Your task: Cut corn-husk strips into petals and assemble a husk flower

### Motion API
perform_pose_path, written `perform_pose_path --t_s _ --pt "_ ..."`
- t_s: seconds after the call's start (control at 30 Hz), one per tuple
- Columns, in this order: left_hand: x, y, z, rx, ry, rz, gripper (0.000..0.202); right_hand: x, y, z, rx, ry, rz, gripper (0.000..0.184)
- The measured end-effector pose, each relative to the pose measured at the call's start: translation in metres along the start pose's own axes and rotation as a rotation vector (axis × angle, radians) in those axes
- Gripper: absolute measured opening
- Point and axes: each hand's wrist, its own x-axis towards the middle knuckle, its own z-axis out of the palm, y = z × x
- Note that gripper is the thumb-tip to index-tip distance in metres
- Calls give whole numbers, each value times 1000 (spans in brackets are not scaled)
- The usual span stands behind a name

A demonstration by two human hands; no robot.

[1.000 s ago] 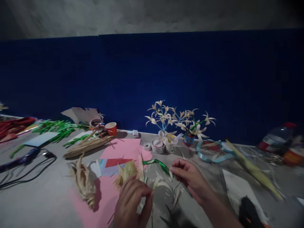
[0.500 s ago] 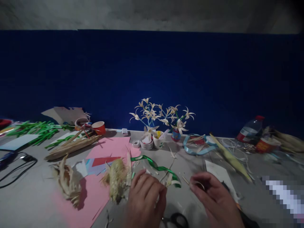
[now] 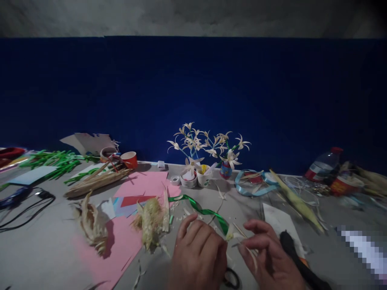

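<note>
My left hand (image 3: 199,253) is at the lower middle, its back towards me and its fingers curled. Whatever it may grip is hidden behind the knuckles. Just to the right, my right hand (image 3: 269,253) pinches a thin pale strip (image 3: 253,259) between thumb and fingers. Ahead of the two hands a green ribbon (image 3: 208,211) twists across the table, with a small pale husk piece (image 3: 230,233) at its near end. The black handle of scissors (image 3: 232,278) shows partly, below and between my hands.
Corn husks (image 3: 93,229) and a silky corn piece (image 3: 151,221) lie on and beside pink paper (image 3: 121,257). White husk flowers (image 3: 193,143) stand in cups at the back. A blue ribbon roll (image 3: 238,185), a plastic bottle (image 3: 322,166) and a dark tool (image 3: 298,257) are on the right.
My left hand has moved right, closer to my right hand. The thin strip in my right hand has shifted and turned. The whole view has swung slightly to the left.
</note>
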Motion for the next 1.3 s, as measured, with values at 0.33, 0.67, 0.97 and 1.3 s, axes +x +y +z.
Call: perform_pose_path --t_s 0.33,0.67,0.97,1.3 --pt "0 5 3 -3 22 -7 19 1 2 2 -120 -14 -141 14" --pt "2 4 2 4 16 -11 20 4 -3 3 -185 29 -262 16" --pt "2 4 1 -9 23 -8 19 6 -3 4 -220 28 -295 15" --pt "4 5 2 -14 29 -6 19 6 -7 9 -285 70 -365 16"
